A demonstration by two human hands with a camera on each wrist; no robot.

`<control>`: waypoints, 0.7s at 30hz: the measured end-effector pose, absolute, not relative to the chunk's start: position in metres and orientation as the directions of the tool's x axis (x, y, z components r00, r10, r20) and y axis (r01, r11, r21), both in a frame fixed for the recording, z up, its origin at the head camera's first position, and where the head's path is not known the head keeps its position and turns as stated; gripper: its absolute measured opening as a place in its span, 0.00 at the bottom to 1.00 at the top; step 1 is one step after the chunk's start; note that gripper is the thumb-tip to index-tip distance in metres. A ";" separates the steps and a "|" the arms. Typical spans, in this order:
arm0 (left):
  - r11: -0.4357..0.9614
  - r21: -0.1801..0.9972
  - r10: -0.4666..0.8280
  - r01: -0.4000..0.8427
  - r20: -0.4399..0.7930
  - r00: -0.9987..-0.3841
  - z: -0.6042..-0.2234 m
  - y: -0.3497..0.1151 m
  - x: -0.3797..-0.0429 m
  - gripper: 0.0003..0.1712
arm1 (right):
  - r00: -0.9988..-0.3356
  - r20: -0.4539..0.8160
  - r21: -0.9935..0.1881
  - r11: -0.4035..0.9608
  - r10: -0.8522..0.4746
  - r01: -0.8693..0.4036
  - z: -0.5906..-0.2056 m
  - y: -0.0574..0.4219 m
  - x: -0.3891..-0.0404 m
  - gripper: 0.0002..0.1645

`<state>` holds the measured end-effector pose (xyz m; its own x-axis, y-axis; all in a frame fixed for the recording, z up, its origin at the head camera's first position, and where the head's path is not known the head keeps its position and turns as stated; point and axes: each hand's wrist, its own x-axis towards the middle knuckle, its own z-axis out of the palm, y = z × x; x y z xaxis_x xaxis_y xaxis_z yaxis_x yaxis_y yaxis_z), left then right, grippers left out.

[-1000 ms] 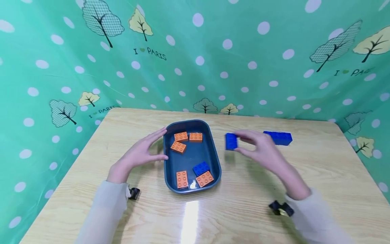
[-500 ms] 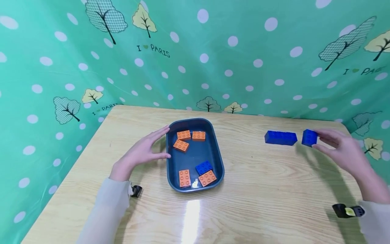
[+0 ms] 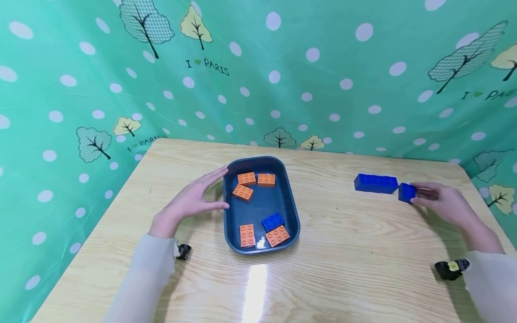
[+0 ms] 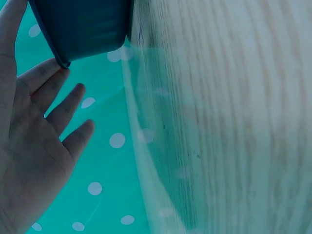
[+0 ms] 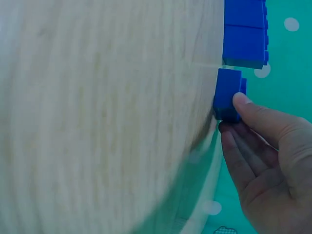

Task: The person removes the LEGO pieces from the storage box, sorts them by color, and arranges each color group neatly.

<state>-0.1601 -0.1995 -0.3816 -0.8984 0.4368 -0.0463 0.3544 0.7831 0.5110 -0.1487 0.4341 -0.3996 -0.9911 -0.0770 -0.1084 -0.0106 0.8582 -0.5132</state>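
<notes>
My right hand pinches a blue toy brick between thumb and fingers, low over the table at the right. Just left of that brick stands a row of blue bricks, set end to end; the right wrist view shows a seam in the row and a narrow gap before the held brick. My left hand has its fingers spread, with fingertips and thumb at the left rim of a dark blue bin. Inside lie several orange bricks and one blue brick.
The light wooden table ends at the back against a green dotted cloth with printed trees. A bright light reflection lies on the wood in front of the bin. Black wrist devices sit at both sleeves.
My right hand has carried the blue brick from beside the bin to the right, past the blue row, then lowered it next to the row's right end. The left hand stays at the bin.
</notes>
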 end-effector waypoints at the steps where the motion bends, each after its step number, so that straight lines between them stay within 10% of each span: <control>1: 0.784 0.513 0.434 0.350 -0.049 -0.900 -0.381 -0.199 -0.160 0.59 | -0.990 -0.120 -0.511 0.859 -0.072 -0.001 -0.400 0.434 -0.150 0.36; 21: 0.784 0.511 0.432 0.352 -0.042 -0.901 -0.381 -0.199 -0.160 0.59 | -0.979 -0.170 -0.582 0.813 -0.112 0.008 -0.400 0.421 -0.156 0.41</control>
<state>-0.1603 -0.1993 -0.3815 -0.9009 0.4320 -0.0417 0.3522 0.7839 0.5114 -0.1563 0.4214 -0.3998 -0.9791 -0.1115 -0.1700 0.0084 0.8133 -0.5818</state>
